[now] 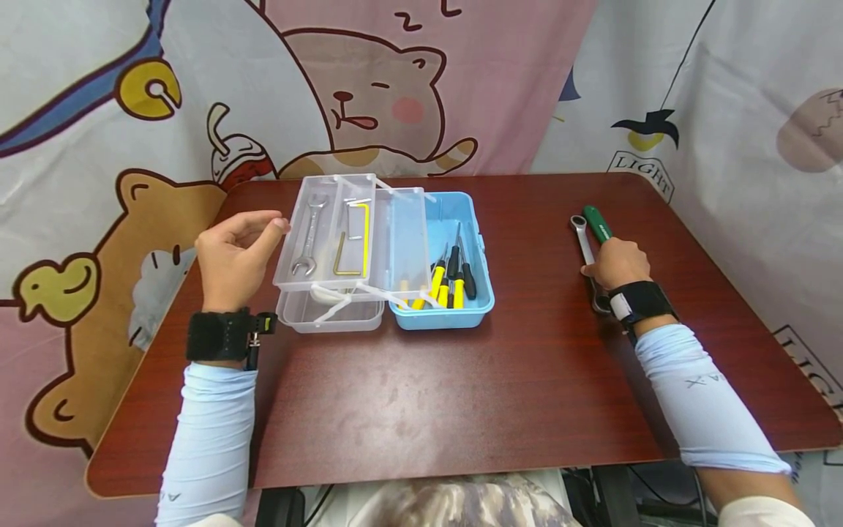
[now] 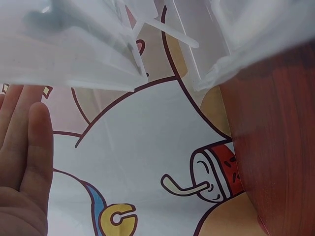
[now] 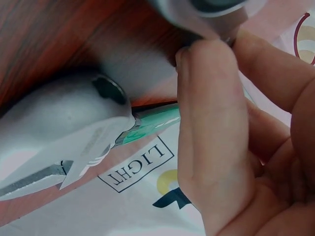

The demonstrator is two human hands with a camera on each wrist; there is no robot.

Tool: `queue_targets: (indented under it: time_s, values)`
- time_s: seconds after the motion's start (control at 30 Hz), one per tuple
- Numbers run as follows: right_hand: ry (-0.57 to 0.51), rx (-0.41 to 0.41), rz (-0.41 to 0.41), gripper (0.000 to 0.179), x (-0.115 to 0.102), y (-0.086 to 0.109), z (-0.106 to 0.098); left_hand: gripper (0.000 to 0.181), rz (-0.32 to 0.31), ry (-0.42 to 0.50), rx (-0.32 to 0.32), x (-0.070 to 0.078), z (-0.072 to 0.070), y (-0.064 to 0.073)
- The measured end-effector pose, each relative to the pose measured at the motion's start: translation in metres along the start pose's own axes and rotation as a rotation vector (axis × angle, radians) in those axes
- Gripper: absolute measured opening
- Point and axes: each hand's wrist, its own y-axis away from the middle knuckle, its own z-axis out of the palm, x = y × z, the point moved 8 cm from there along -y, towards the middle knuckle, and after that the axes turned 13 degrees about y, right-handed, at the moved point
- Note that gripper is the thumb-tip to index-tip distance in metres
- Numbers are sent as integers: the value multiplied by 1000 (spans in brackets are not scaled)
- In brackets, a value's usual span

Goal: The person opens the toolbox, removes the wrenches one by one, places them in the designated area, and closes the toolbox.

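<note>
Clear plastic trays and a light blue bin (image 1: 487,293) form a tool box. My left hand (image 1: 233,256) is at the left edge of the upper clear tray (image 1: 398,241), fingers straight, fingertips right at its rim. Through that tray show an open-end wrench (image 1: 311,234) and several hex keys (image 1: 365,238). At the right, my right hand (image 1: 619,263) pinches a silver wrench (image 1: 582,238) between thumb and fingers. A green-handled tool (image 1: 597,223) lies beside it, partly under the hand. A silver tool head (image 3: 59,118) with a jaw edge shows in the right wrist view.
Several yellow-and-black screwdrivers (image 1: 454,274) lie in the blue bin. Beneath the raised tray is a lower clear tray (image 1: 329,322), joined by white hinged arms (image 1: 332,311). All this stands on a dark red-brown table (image 1: 448,410) against a printed cloth wall (image 1: 514,80).
</note>
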Motion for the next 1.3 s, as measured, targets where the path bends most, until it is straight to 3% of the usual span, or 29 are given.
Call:
queue_targets:
  time_s: [0.77, 1.3]
  values:
    - [0, 36, -19, 44, -2, 1, -1, 19, 2, 17, -4, 0, -1, -1]
    - [-34, 30, 31, 44, -1, 5, 3, 20, -8, 16, -2, -2, -2, 1]
